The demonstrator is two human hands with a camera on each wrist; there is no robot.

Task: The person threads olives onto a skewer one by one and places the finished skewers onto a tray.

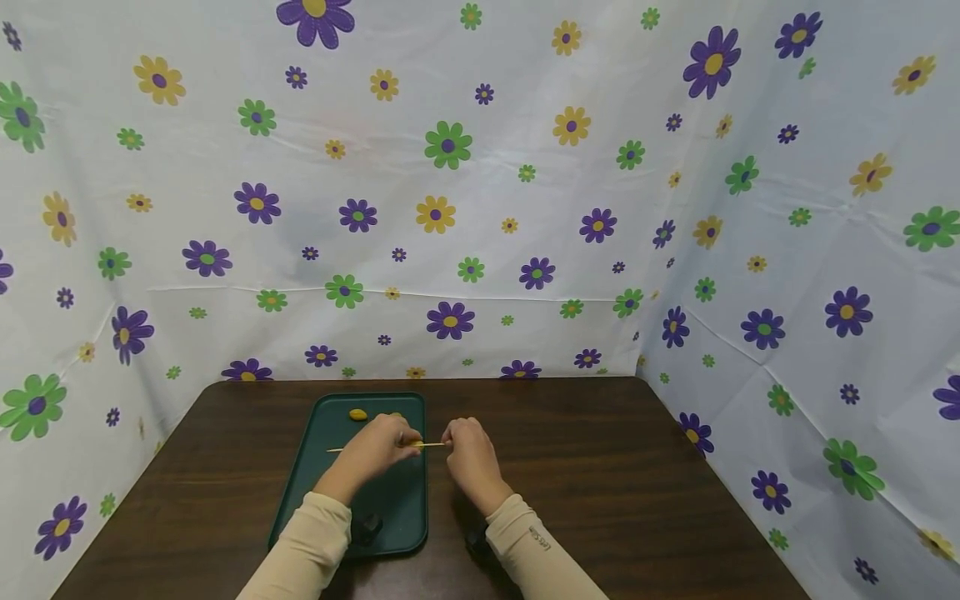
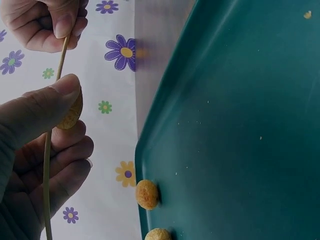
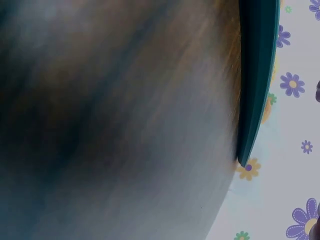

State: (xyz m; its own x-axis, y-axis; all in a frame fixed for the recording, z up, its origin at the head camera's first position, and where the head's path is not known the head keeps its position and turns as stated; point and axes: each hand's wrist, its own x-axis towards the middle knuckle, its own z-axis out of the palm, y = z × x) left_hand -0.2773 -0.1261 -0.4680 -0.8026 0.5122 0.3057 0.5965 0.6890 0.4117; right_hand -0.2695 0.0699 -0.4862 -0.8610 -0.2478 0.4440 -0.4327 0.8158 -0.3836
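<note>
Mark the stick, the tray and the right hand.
Stick (image 2: 46,175): left wrist view, on its shaft.
Tray (image 1: 401,496): head view, on its bare floor.
Right hand (image 1: 472,460): head view, on the back of the hand.

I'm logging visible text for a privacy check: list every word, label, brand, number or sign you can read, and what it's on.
No text is readable.
Right sleeve: small dark lettering, too small and blurred to read.
I see none on the stick, tray or flowered cloth.
</note>
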